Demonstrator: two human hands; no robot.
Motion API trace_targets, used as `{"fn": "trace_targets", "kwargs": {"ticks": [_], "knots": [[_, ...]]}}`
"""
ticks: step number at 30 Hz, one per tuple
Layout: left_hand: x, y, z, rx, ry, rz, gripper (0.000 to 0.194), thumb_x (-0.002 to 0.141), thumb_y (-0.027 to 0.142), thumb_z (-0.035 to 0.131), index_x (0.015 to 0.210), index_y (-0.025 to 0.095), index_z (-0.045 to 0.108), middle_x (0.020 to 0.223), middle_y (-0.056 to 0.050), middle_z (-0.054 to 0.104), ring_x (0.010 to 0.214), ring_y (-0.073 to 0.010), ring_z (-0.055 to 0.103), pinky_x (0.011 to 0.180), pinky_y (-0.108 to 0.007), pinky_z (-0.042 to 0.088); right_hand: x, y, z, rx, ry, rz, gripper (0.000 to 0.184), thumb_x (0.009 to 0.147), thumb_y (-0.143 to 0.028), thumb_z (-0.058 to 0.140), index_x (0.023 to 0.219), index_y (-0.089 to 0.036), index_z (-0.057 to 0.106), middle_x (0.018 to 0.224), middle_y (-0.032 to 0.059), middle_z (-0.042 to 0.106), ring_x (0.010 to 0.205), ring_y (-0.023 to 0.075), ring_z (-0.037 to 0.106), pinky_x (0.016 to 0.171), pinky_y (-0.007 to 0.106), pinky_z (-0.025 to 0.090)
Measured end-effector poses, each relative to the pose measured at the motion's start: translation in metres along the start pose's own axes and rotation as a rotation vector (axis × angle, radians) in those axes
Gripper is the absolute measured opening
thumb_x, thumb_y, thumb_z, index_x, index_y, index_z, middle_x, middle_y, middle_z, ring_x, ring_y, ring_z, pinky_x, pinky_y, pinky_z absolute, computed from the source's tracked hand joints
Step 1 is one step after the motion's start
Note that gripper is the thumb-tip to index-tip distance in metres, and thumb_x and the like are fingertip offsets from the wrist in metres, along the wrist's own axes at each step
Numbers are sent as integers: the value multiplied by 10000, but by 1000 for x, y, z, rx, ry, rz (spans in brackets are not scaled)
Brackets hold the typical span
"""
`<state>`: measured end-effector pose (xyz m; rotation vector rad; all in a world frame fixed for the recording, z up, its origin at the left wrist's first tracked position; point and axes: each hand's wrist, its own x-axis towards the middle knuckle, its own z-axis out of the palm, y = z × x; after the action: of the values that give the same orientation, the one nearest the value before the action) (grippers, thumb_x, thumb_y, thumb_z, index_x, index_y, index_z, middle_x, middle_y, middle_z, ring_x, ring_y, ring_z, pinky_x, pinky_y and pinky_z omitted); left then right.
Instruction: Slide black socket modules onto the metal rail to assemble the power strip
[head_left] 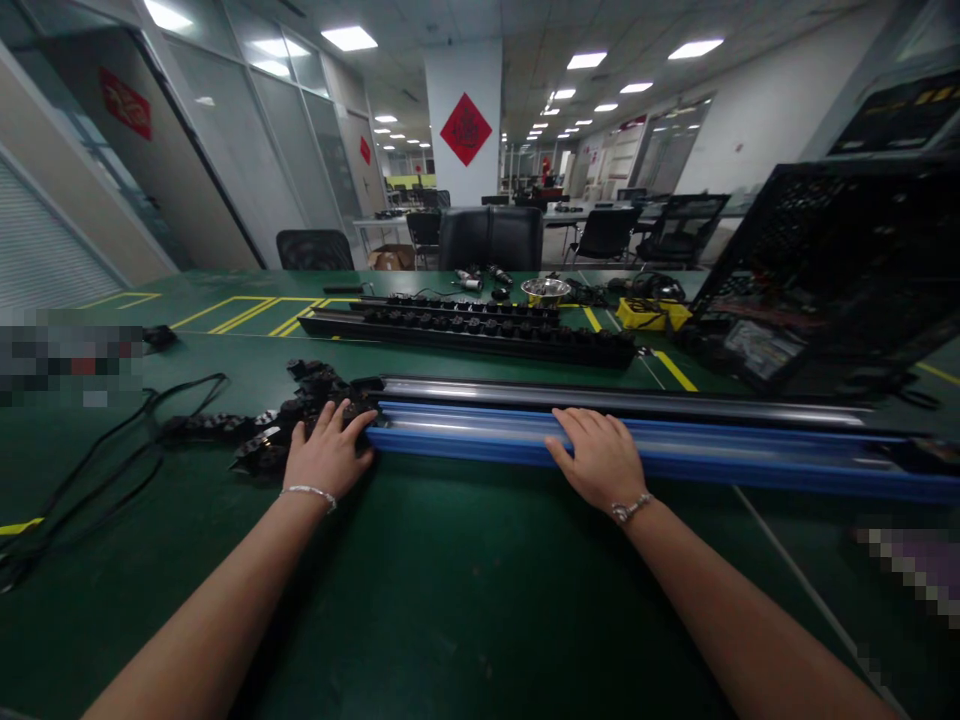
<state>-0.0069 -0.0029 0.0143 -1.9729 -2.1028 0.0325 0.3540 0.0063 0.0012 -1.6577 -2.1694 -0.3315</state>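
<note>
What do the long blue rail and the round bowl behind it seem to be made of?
Blue rail: perhaps coated metal, judging by its smooth, straight walls and glossy streaks, though plastic is possible. Round bowl: likely polished metal, probably steel, given its silvery, mirror-like glints.

The blue channel [697, 465] is gleaming away, smooth and glossy, while the black rail [615, 399] flashes a polished metallic shine, the metal bowl [546, 295] glints, and the smooth green desk [465, 580] gives just a low sheen.
</note>
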Motion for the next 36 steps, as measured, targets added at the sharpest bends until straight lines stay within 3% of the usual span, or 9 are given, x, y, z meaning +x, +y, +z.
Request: {"fn": "trace_targets", "kwargs": {"ticks": [5,11,18,23,26,29,33,36], "knots": [[-1,4,2,-12,32,-25,538,848,461,385,1367,318,378,1491,-123,316,1392,-329,207,1022,-640,227,1,-1,-3,-9,-24,6,525,907,-490,290,1251,-186,544,1259,89,581,1156,241,491,1014,426,290],[-2,7,5,-14,34,-61,560,833,487,402,1368,323,384,1489,-135,311,1406,-323,159,1047,-668,132,1,0,-2,-13,-46,12,520,899,-490,316,1256,-186,541,1265,80,578,1160,237,483,999,429,308],[-1,-18,5,-71,85,-175,532,857,475,385,1339,254,436,1452,-110,383,1364,-381,241,1044,-659,180,2,-2,-5,-4,-54,17,516,901,-485,320,1251,-181,546,1260,83,581,1157,237,487,996,428,323],[0,-26,15,-209,28,-232,545,818,553,435,1311,324,474,1525,-130,213,1388,-434,96,1006,-720,160,4,1,-9,39,-94,8,515,892,-490,329,1257,-195,541,1266,80,573,1168,241,487,999,438,346],[0,-25,15,-265,79,-221,476,821,531,452,1232,317,561,1548,-111,124,1377,-478,31,992,-738,159,11,26,-16,84,-82,43,513,894,-472,311,1222,-173,569,1257,99,574,1160,234,497,979,395,385],[0,-22,11,-267,197,-172,417,845,457,451,1180,259,602,1545,-118,136,1376,-476,52,987,-742,175,16,75,-28,48,38,244,520,876,-447,324,1188,-118,579,1220,143,585,1157,245,499,1009,382,363],[-3,-6,9,-261,358,31,360,872,326,422,1161,189,587,1503,-129,281,1392,-347,196,1070,-610,244,6,151,-42,-153,77,595,630,831,-478,327,1264,-52,495,1272,221,516,1214,310,434,1025,432,326],[-5,15,11,-296,358,263,409,871,278,414,1260,187,505,1467,-111,364,1382,-262,262,1099,-496,287,-14,198,-46,-259,118,909,741,780,-549,341,1329,-57,409,1363,262,383,1282,374,308,1013,496,305]]}}
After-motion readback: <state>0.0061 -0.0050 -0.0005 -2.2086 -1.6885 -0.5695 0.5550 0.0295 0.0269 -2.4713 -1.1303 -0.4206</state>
